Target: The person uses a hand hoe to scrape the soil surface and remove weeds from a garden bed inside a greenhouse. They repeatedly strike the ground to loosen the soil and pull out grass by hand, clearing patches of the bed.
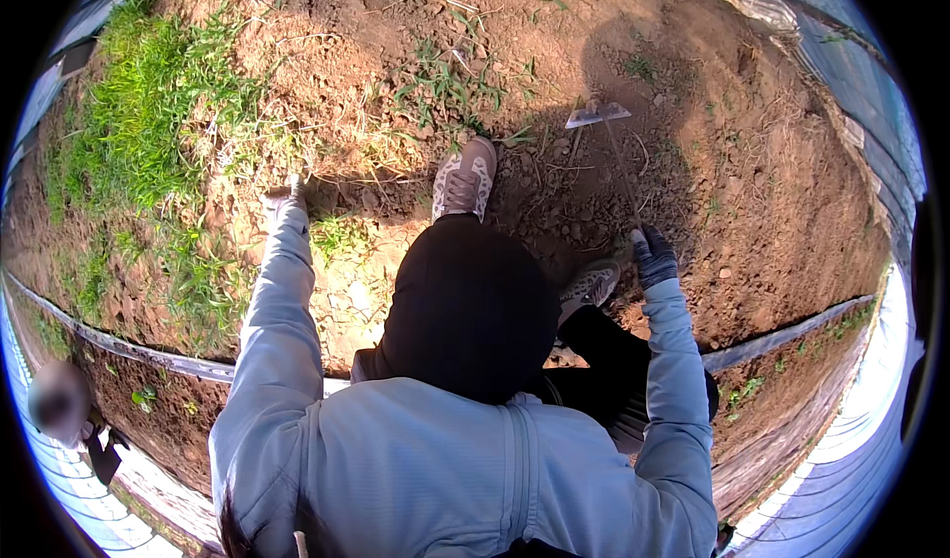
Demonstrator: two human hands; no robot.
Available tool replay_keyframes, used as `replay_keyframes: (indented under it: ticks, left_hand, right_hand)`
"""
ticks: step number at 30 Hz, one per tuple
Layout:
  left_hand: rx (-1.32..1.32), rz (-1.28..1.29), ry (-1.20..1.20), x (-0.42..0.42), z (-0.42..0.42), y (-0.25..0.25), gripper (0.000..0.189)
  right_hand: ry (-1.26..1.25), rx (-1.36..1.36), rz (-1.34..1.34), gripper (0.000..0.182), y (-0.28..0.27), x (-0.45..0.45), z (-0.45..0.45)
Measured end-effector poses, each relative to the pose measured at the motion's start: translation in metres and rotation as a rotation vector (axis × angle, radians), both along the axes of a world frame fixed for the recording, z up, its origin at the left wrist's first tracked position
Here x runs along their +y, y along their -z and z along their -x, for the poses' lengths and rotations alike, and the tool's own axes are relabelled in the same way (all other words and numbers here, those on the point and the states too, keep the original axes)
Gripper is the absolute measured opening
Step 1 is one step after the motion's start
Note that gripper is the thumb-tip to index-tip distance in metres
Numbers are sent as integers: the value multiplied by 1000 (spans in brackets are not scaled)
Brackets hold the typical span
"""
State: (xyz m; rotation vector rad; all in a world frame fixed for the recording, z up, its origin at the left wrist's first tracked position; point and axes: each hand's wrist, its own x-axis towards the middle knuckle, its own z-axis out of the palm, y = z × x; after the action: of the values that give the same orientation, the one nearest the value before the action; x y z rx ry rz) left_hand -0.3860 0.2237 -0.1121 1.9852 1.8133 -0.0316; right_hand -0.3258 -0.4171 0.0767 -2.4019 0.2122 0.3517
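Observation:
My right hand, in a dark grey glove, grips the thin handle of a hoe. The hoe's wide, flat metal blade lies at the soil, in my own shadow. On the other side, my left hand reaches low to the ground beside dry stalks and small green weeds. Its fingers are too small and bright to make out, so whether they hold anything is unclear. Between my hands, one patterned shoe stands forward on the soil, below my black-clad knee.
Dense grass covers the ground at left. More weeds grow ahead among loose clods. A pale strip crosses the soil behind me, and plastic sheeting edges the plot. Another person is at the far left.

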Motion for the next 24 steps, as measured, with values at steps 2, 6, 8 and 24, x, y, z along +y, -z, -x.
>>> replay_keyframes:
  ticks: [2, 6, 8, 24]
  left_hand:
    - [-102, -279, 278, -44, 1, -20, 100]
    - [-385, -385, 981, -132, -5, -74, 88]
    - [-181, -273, 1118, -159, -14, -75, 90]
    - [518, -701, 2425, -202, -202, -136, 61]
  right_hand:
    - [89, 49, -117, 34, 9, -8, 30]
    - [152, 102, -276, 36, 2, -14, 54]
    - [65, 82, -193, 37, -2, -19, 48]
    - [-219, 63, 364, 41, -31, -30, 1]
